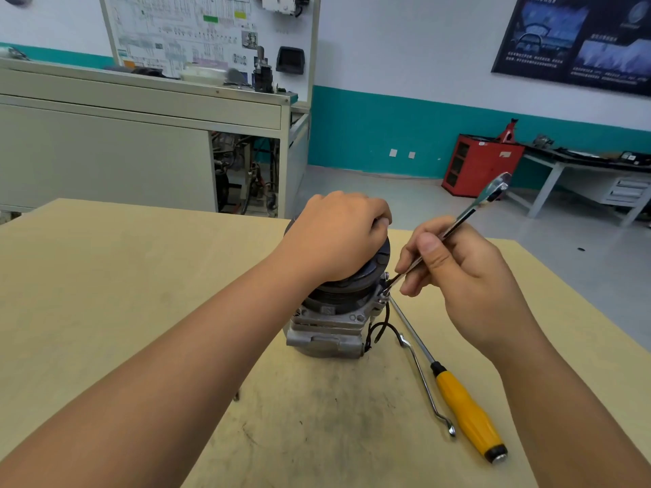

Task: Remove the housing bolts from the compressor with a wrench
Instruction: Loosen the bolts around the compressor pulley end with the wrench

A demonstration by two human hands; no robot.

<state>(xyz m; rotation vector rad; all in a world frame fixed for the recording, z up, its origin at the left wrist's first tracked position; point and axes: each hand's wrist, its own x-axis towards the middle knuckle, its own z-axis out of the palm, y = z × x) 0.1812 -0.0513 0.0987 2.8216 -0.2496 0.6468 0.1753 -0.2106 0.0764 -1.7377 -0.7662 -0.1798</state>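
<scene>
Fingers (410,258) of my right hand (468,276) pinch the wrench (454,223) onto a housing bolt (384,294); left hand (338,237) grips the compressor (331,318) (upright on the table (141,276)). Loosening step; next, I judge, a steady turn.

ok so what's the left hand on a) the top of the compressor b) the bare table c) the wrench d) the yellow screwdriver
a: the left hand holds the top of the compressor, while the right hand holds the wrench and the yellow screwdriver lies on the table.
</scene>
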